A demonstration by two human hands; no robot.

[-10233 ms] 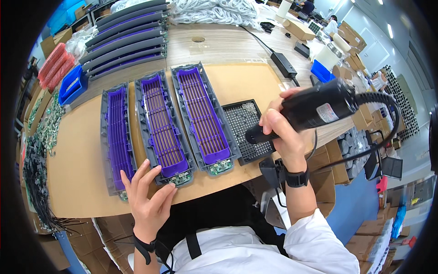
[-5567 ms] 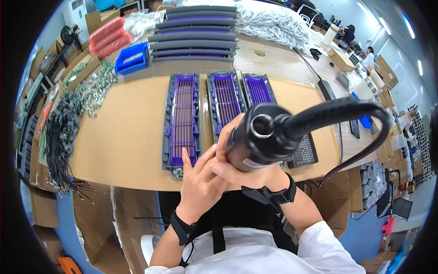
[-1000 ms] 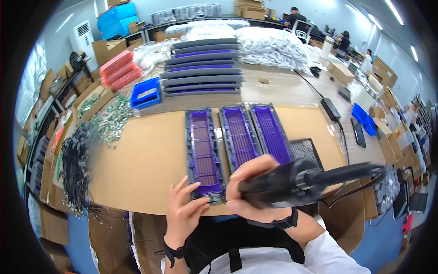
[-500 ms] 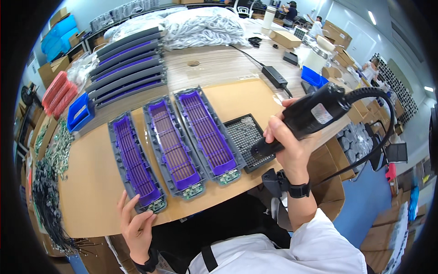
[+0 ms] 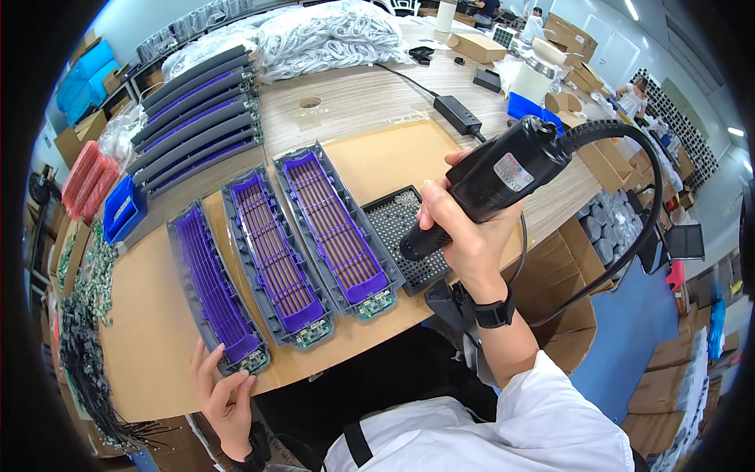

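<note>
My right hand is wrapped around a black powered screwdriver, its tip end over a black perforated screw tray with small screws in it. My left hand grips the near end of the leftmost grey-and-purple grille panel, fingertips beside its small green circuit board. To its right lie a middle grille panel and a third grille panel, each with a circuit board at the near end. All three rest on a cardboard sheet.
A stack of curved grey panels stands at the far left beside a blue bin. Bundled white cables lie behind. Circuit boards and black wires heap along the left edge. The screwdriver's black cable loops at right.
The view has shifted slightly, so most things sit further left. My right hand keeps the screwdriver over the screw tray; my left hand stays at the leftmost panel's near end.
</note>
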